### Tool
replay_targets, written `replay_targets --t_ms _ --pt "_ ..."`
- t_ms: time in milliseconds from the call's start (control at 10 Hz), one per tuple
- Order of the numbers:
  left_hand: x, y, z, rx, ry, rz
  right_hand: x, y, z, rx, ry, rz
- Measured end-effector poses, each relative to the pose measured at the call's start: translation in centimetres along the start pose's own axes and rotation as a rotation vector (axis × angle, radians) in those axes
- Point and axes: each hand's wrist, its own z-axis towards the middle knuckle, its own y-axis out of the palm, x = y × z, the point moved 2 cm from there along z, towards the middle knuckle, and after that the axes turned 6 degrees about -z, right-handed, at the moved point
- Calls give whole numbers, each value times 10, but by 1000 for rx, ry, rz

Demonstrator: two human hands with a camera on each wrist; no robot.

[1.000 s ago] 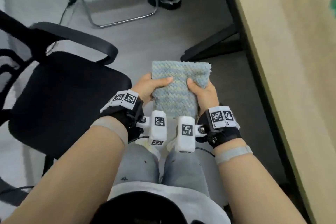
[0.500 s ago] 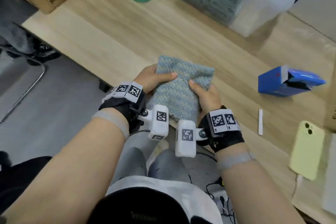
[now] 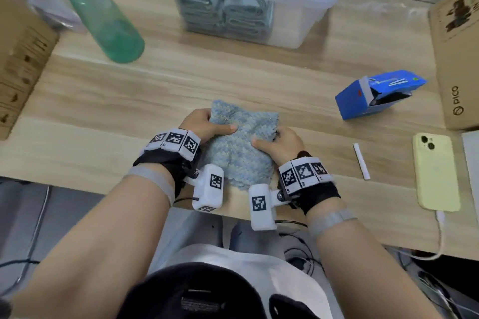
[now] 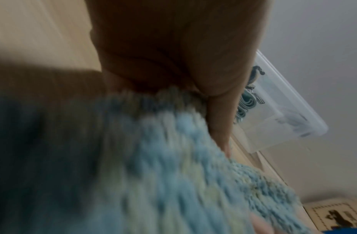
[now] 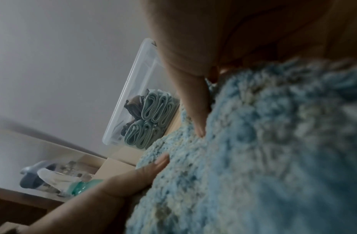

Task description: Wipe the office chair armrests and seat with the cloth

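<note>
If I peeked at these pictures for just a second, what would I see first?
First, the fluffy blue cloth in the middle, held by the left hand and right hand over the near edge of the wooden desk. Next, the clear bin of folded cloths at the back, and the yellow phone lying flat on the right.

I'm looking at an office: a pale wood surface (image 3: 103,101) with a charging phone (image 3: 435,171), cardboard boxes (image 3: 458,54), a clear bin (image 3: 248,0) of folded cloths, a spray bottle (image 3: 103,21), and cables (image 3: 298,248) on the grey floor (image 3: 31,215) underneath
</note>
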Motion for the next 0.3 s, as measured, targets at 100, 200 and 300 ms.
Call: replay_targets --t_ms 100,200,300 --pt "-4 -12 1 -50 -75 82 -9 -3 -3 4 26 -104" --pt "-9 -18 1 -44 -111 99 -15 -5 -7 35 43 -207" --pt "-10 -23 -2 83 -53 196 -19 -16 -13 210 25 -272"
